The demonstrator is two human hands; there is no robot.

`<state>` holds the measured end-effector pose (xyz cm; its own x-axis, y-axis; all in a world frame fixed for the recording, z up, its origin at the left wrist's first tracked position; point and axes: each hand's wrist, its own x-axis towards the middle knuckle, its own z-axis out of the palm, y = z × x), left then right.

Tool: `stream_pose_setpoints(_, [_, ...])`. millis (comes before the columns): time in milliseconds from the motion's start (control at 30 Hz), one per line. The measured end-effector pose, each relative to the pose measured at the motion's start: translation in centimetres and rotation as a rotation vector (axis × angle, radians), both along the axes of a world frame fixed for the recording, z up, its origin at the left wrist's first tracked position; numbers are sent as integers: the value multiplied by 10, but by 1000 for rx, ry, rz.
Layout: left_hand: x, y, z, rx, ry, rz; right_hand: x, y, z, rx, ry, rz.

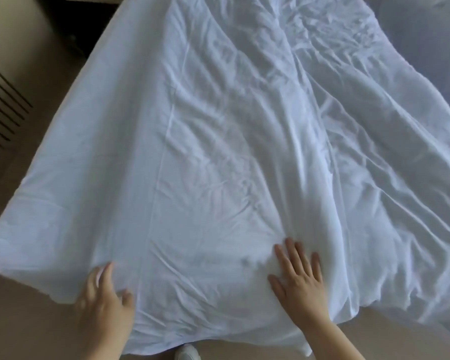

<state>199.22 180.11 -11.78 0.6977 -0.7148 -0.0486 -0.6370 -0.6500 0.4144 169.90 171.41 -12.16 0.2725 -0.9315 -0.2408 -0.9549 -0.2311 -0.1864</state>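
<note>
Duvet (218, 178), white and heavily creased, lay spread out in front of the person and filled most of the head view. At the nearest point, the toe of a white shoe (187, 353) showed below the duvet's near hem, on the beige floor (24, 320). The near hem hung down toward the floor between the two forearms. The left hand (104, 305) lay at the near left edge of the duvet, with the thumb on the cloth and the fingers over the thick rolled border. Motion blur hid the fingers, so it could not be told whether this grip was closed on the fabric or only resting on it. The right hand (299, 281) lay palm down on the duvet, right of centre and slightly farther in. Its grip was wide, with the fingers straight and spread, pressing the cloth and holding nothing. Beyond the hands, a straight seam ran away from the near hem, and long folds fanned out toward the far end. A dark slatted panel (0, 113) stood at the left, beside the floor. At the far right, a bare grey-blue part of the bed (426, 61) showed past the duvet's edge.
</note>
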Motion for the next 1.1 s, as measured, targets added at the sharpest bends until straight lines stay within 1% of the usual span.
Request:
stream_pose_setpoints(67, [-37,-22,2,-136,-84,-294,-16,10,-5,-42,-85,2])
stream_pose_setpoints(100, [-60,-36,3,-215,-106,-416,-25,13,-7,-62,-94,-2])
stream_pose_setpoints(133, [-86,-49,8,-273,-84,-518,-35,15,-9,-84,-94,-3])
stream_pose_setpoints(200, [-147,-73,17,-306,28,-703,-61,16,-13,-113,-57,21])
stream_pose_setpoints(233, [-180,-83,19,-306,63,-789,-80,14,-11,-75,-41,0])
stream_pose_setpoints(267, [-213,-93,22,-299,81,-860,-102,13,-7,-31,-22,-61])
stream_pose_setpoints(333, [-277,-110,24,-261,87,-963,-160,8,1,47,-21,-309])
stream_pose_setpoints(367, [-305,-119,27,-220,66,-998,-192,6,3,22,-57,-426])
stream_pose_setpoints(400, [-330,-128,24,-150,11,-1012,-224,3,8,18,-108,-539])
stream_pose_setpoints(467, [-369,-148,10,132,-89,-968,-285,-4,24,3,-187,-696])
stream_pose_setpoints(500, [-385,-155,3,234,-100,-929,-317,-11,31,-3,-197,-744])
stream_pose_setpoints(567, [-413,-166,-7,371,-145,-859,-377,-30,36,-4,-199,-811])
stream_pose_setpoints(600, [-422,-169,-12,448,-149,-830,-404,-41,34,7,-231,-850])
stream_pose_setpoints(667, [-432,-175,-18,557,-110,-770,-446,-64,32,44,-392,-939])
stream_pose_setpoints(733, [-432,-174,-22,616,-117,-763,-471,-92,24,138,-593,-1030])
stream_pose_setpoints(767, [-432,-174,-26,633,-109,-756,-477,-107,21,190,-695,-1069])
stream_pose_setpoints(867, [-434,-180,-26,649,-96,-718,-481,-143,8,238,-892,-1137])
stream_pose_setpoints(900, [-436,-182,-24,667,-102,-706,-482,-151,2,249,-881,-1170])
stream_pose_setpoints(967, [-438,-186,-22,693,-122,-713,-487,-159,-10,214,-712,-1195])
stream_pose_setpoints(1033, [-439,-188,-20,715,-160,-714,-495,-158,-16,146,-618,-1178])
stream_pose_setpoints(1100, [-442,-189,-20,710,-121,-704,-500,-156,-20,83,-512,-1124])
